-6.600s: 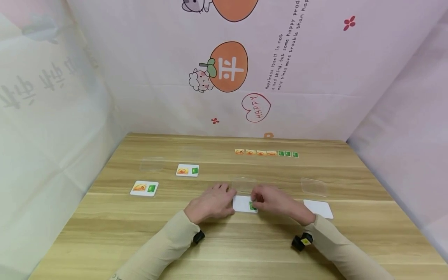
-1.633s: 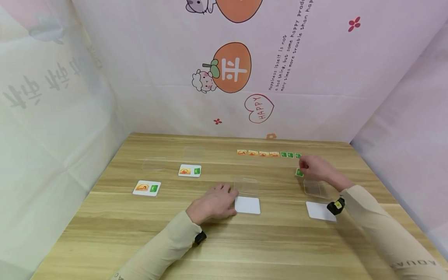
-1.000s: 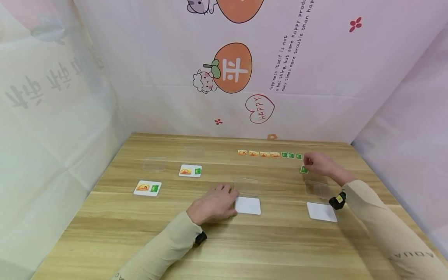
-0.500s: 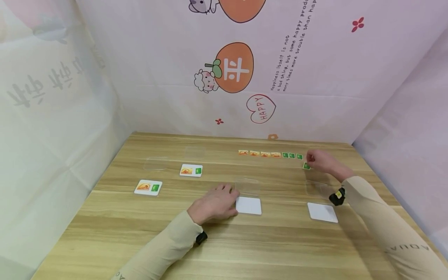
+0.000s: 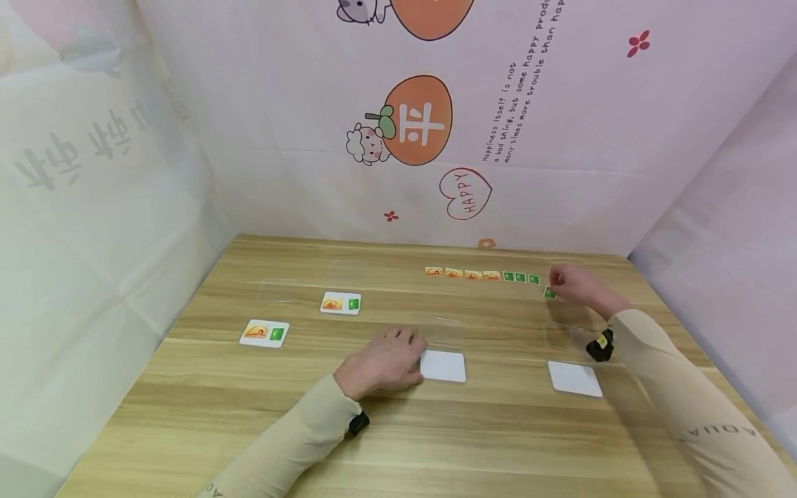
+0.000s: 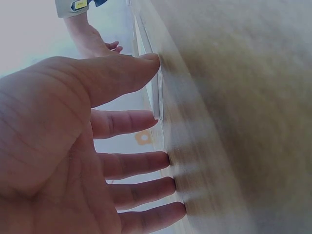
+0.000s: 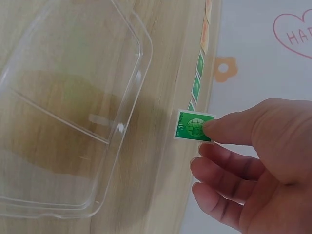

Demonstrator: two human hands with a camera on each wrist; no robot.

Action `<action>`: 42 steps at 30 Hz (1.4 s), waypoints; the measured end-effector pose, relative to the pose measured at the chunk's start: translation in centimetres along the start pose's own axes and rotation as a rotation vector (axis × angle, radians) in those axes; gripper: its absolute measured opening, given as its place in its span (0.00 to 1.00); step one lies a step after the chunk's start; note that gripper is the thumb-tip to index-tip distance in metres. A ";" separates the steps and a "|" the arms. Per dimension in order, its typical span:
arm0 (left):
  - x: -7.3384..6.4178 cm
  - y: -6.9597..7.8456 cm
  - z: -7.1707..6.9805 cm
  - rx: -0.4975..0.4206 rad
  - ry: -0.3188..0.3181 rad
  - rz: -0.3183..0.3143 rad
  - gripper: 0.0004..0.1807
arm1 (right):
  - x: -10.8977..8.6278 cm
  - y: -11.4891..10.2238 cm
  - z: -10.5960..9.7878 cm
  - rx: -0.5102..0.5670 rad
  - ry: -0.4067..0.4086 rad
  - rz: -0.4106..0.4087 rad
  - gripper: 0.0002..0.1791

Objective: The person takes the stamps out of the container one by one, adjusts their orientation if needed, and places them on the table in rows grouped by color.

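My right hand (image 5: 575, 285) pinches a small green stamp (image 7: 190, 125) between thumb and fingers, near the right end of a row of stamps. The stamp bears a globe pattern and a white border. My left hand (image 5: 382, 361) rests on the table at the left side of a plain white card (image 5: 443, 366). In the left wrist view its fingers are fairly straight, with the thumb (image 6: 131, 73) and index fingertip at the card's edge. Another plain white card (image 5: 575, 379) lies to the right, below a clear plastic lid (image 7: 109, 141).
Several orange stamps (image 5: 453, 274) and green stamps (image 5: 520, 277) lie in a line toward the back. Two white cards at left, a nearer one (image 5: 264, 333) and a farther one (image 5: 340, 303), each bear an orange and a green stamp. Clear lids (image 5: 278, 290) lie behind the cards.
My right hand has carried the green stamp off the middle card, back and right to the row's end, drifting slightly farther back lately. The left hand has stayed by the card.
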State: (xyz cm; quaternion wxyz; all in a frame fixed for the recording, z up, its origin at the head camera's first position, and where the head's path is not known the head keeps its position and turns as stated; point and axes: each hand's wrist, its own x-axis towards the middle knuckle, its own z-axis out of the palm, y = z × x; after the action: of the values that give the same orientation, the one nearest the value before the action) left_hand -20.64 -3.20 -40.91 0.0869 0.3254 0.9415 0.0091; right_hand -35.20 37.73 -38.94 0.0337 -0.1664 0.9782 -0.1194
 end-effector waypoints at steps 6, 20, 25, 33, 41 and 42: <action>0.0 -0.1 0.1 -0.003 -0.001 -0.006 0.28 | 0.4 0.3 0.0 -0.005 -0.010 0.020 0.03; 0.0 -0.1 0.0 0.004 0.007 -0.006 0.27 | 1.6 0.8 0.3 -0.024 -0.030 0.055 0.01; 0.0 -0.1 0.0 0.010 0.005 -0.004 0.27 | 1.7 0.5 0.2 -0.054 -0.041 0.060 0.03; 0.1 -0.1 0.0 0.008 0.004 -0.001 0.27 | 2.1 0.8 0.8 -0.094 -0.028 0.082 0.07; 0.0 -0.1 0.2 0.012 0.006 0.000 0.27 | 2.4 0.9 1.2 -0.103 -0.027 0.099 0.09; 0.0 -0.1 0.2 0.011 0.006 0.000 0.27 | 2.5 0.9 1.2 -0.100 -0.032 0.103 0.09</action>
State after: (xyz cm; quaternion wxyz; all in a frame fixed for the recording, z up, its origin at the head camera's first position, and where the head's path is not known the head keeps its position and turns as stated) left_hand -20.70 -3.30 -41.09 0.0821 0.3258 0.9419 0.0048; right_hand -37.70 37.43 -40.43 0.0473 -0.1194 0.9895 -0.0657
